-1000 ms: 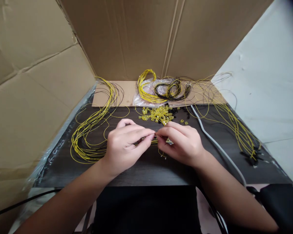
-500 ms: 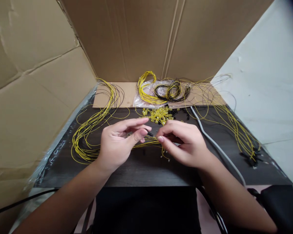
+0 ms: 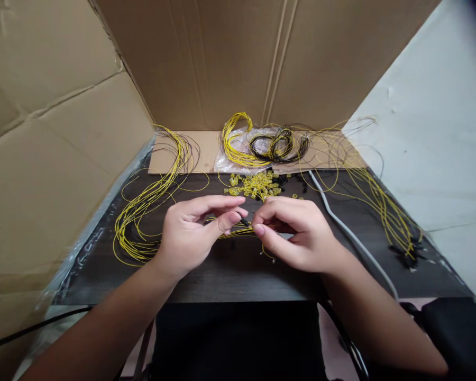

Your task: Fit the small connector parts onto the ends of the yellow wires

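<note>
My left hand (image 3: 194,233) and my right hand (image 3: 297,233) meet over the middle of a dark table (image 3: 230,270). The left thumb and fingers pinch a thin yellow wire (image 3: 232,233) with a small black piece at its tip. My right hand's thumb and forefinger pinch the same wire end from the right; what else they hold is hidden. Behind the hands lies a pile of small yellow connectors (image 3: 257,185). A loose bundle of yellow wires (image 3: 150,211) lies to the left of my left hand.
Cardboard walls (image 3: 55,132) close in the left and back; a white wall (image 3: 440,132) is on the right. Coiled yellow and black wires in a plastic bag (image 3: 262,145) lie at the back. More yellow wires (image 3: 384,211) and a grey cable (image 3: 353,238) run along the right.
The left hand's forefinger has stretched out and the hand has drawn slightly left; both hands now pinch a wire end with a black tip between them.
</note>
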`<state>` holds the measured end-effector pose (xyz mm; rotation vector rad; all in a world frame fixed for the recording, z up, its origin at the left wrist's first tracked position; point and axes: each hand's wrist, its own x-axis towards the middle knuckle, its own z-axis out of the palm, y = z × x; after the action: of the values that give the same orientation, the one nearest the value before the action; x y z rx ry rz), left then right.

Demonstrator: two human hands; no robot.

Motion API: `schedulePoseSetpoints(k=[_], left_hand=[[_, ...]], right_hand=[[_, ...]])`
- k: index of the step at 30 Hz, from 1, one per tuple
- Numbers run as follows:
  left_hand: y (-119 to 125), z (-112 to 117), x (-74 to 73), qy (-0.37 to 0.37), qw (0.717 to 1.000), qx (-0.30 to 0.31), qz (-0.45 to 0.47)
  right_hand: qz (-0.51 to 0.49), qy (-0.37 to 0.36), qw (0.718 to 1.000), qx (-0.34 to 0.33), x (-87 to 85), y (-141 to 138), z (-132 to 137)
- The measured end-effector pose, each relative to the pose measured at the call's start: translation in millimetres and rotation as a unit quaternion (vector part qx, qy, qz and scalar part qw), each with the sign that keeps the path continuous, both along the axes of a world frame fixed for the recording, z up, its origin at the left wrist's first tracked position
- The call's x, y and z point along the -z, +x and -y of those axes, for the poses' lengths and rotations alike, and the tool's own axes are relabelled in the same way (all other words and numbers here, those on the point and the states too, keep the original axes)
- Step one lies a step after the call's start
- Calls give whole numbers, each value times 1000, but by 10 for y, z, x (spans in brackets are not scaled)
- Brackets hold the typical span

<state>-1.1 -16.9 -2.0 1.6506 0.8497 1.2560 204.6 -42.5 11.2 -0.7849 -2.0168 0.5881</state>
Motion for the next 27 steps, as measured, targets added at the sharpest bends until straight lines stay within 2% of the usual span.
schedulePoseSetpoints(k=[9,19,23,27], left_hand=[[-4,-6,27,69,997,-28,-29],[-21,-25,39,112,993,-15,-42],[-30,-51,45,185,981,-22,-59],[-44,-78,68,241,968,-40,-62]], right_hand=[[-9,-17,1000,8,5,0,12],[6,-10,1000,15,8,-8,-6],[19,3,1000,24,25,-11,-23],[32,51,997,45,57,-4,-26]])
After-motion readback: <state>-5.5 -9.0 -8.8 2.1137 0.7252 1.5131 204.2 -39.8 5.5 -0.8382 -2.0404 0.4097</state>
